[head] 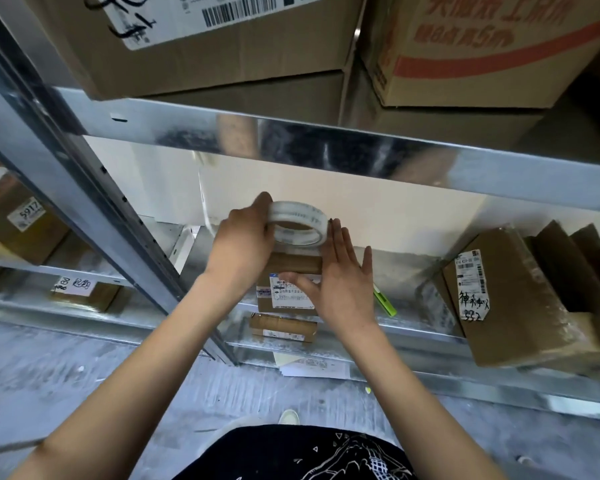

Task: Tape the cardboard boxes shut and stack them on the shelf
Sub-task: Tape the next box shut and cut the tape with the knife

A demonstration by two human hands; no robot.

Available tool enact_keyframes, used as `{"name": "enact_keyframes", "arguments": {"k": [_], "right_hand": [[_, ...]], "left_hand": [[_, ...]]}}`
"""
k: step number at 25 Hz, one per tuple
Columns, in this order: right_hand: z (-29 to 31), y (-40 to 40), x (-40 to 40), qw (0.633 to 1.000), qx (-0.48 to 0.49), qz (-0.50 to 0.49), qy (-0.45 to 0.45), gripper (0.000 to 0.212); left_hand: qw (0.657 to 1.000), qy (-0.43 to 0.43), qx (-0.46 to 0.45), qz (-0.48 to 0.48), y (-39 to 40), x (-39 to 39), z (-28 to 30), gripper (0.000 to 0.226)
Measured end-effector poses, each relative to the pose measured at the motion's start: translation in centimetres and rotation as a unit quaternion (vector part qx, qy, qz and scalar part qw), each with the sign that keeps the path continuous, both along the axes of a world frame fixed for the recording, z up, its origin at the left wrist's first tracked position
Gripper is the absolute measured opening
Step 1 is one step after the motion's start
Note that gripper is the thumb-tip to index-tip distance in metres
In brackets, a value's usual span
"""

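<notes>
A small cardboard box (293,265) with a white shipping label sits on the middle metal shelf (395,268). My left hand (241,242) grips a roll of clear tape (298,223) just above the box's far end. Beside the box's right edge, my right hand (340,275) lies with straight fingers against it, the thumb pressing on the label. A strip of tape runs from the roll down onto the box top.
A larger labelled box (513,299) with open flaps stands at the shelf's right. A green cutter (385,301) lies beside my right hand. Another small box (283,327) sits on the shelf below. Big cartons (222,46) fill the upper shelf. A steel upright (84,188) slants at left.
</notes>
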State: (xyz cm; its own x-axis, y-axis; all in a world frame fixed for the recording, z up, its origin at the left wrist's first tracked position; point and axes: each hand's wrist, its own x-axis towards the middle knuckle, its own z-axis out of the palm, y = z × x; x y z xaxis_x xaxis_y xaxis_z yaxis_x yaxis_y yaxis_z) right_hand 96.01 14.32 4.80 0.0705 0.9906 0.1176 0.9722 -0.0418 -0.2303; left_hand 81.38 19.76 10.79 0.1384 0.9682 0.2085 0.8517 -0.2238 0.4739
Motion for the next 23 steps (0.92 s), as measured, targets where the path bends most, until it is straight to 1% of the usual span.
{"name": "enact_keyframes", "arguments": {"k": [2, 3, 4, 6, 7, 8, 10, 11, 13, 16, 19, 20, 23], "right_hand": [[0.1, 0.1, 0.2, 1.0, -0.024, 0.0, -0.01, 0.111], [0.3, 0.1, 0.2, 0.999, -0.033, 0.003, -0.009, 0.11], [0.4, 0.2, 0.1, 0.999, -0.039, 0.007, -0.004, 0.109], [0.7, 0.2, -0.1, 0.999, -0.046, 0.012, 0.009, 0.108], [0.9, 0.2, -0.2, 0.999, -0.048, 0.012, 0.009, 0.108], [1.2, 0.2, -0.2, 0.999, -0.048, 0.011, 0.0, 0.108], [1.7, 0.2, -0.5, 0.998, -0.054, 0.007, -0.027, 0.11], [1.9, 0.3, -1.1, 0.998, -0.054, 0.009, -0.034, 0.111], [1.8, 0.4, -2.6, 0.999, -0.037, 0.008, -0.02, 0.111], [0.7, 0.4, -4.1, 0.999, 0.003, -0.02, -0.027, 0.107], [0.1, 0.3, -4.0, 0.999, 0.018, -0.034, -0.037, 0.109], [0.0, 0.3, -3.9, 0.998, 0.026, -0.035, -0.037, 0.111], [-0.1, 0.1, -3.9, 0.999, 0.029, -0.03, -0.032, 0.112]], "left_hand": [[0.999, -0.028, 0.027, 0.008, 0.4, -1.9, -0.2, 0.015], [0.998, -0.058, 0.021, 0.014, 0.6, -2.8, -0.7, 0.016], [0.995, -0.102, 0.002, 0.023, 0.6, -3.5, -1.1, 0.016], [0.976, -0.2, -0.064, 0.052, 0.3, -3.5, -1.8, 0.016], [0.969, -0.222, -0.09, 0.065, 0.1, -3.1, -2.1, 0.013], [0.968, -0.217, -0.099, 0.075, -0.1, -2.5, -2.3, 0.012], [0.975, -0.188, -0.077, 0.093, -0.5, -1.6, -2.4, 0.016], [0.974, -0.193, -0.074, 0.093, -0.6, -1.4, -2.4, 0.017], [0.972, -0.211, -0.077, 0.067, -0.6, -1.5, -2.5, 0.018], [0.974, -0.205, -0.089, 0.047, -0.9, -1.5, -2.1, 0.032], [0.962, -0.247, -0.092, 0.075, -0.7, -2.7, -1.7, 0.023], [0.96, -0.25, -0.088, 0.085, -0.6, -3.4, -1.4, 0.024], [0.97, -0.204, -0.088, 0.1, -0.2, -6.0, -0.9, 0.029]]}}
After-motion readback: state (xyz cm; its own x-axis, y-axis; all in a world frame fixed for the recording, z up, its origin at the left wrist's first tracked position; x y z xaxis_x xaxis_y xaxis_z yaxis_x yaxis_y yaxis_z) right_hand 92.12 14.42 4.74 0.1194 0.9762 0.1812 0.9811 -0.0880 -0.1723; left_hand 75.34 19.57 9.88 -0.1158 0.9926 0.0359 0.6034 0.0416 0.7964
